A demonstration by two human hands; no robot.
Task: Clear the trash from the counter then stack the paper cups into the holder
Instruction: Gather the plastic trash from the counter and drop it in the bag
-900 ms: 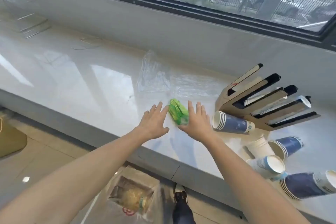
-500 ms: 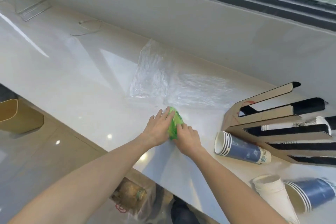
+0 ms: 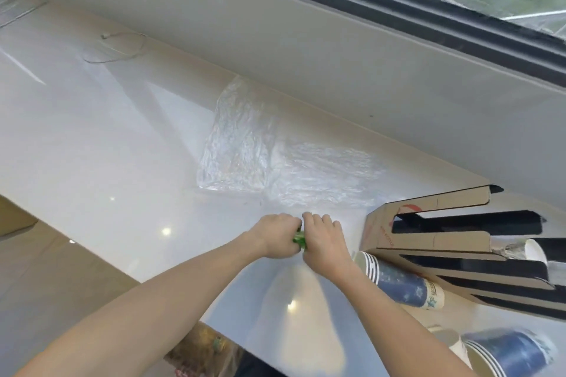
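Note:
A crumpled green wrapper (image 3: 299, 238) is squeezed between my two hands on the white counter (image 3: 107, 162). My left hand (image 3: 275, 236) and my right hand (image 3: 324, 240) are both closed around it, so only a sliver of green shows. A blue and white paper cup (image 3: 401, 281) lies on its side just right of my right wrist. Another blue cup (image 3: 508, 352) lies at the lower right. The cardboard cup holder (image 3: 453, 242) with black slots rests on the counter at the right, with a white cup end (image 3: 534, 251) showing in one slot.
Crinkled clear plastic film (image 3: 275, 162) lies flat behind my hands near the wall. A thin wire loop (image 3: 119, 49) lies at the far left. Below the counter edge hangs a clear bag with trash (image 3: 202, 352). A window runs above the back ledge.
My hands have gone from flat on either side of the green wrapper to closed tightly around it. The camera has tilted down and nearer to the counter.

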